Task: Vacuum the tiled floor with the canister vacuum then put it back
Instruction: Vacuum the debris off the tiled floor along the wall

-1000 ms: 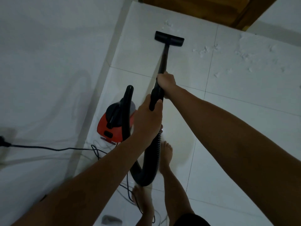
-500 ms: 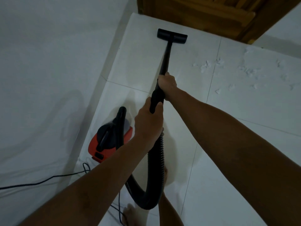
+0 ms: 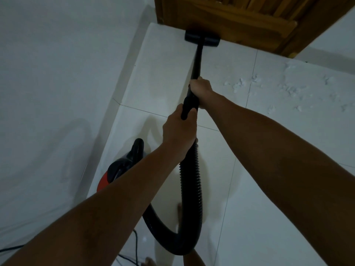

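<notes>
Both hands grip the black vacuum wand [image 3: 197,62]. My right hand [image 3: 201,89] is wrapped around it higher up, and my left hand [image 3: 177,134] is closed on the handle end where the ribbed black hose [image 3: 190,189] begins. The flat black floor head [image 3: 201,38] lies on the white tiled floor [image 3: 163,73], touching the foot of the wooden door [image 3: 240,18]. The red and black canister [image 3: 123,167] sits on the floor at lower left, partly hidden by my left forearm. The hose loops down and back toward it.
White scraps of debris [image 3: 240,84] are scattered over the tiles at the right. A white wall [image 3: 57,73] runs along the left. A black power cord [image 3: 135,246] trails on the floor at the bottom, beside my bare toes [image 3: 148,261].
The wand has been pushed forward; the floor head has slid from mid-tile up to the foot of the door. The small scraps near it are gone. The view has shifted forward.
</notes>
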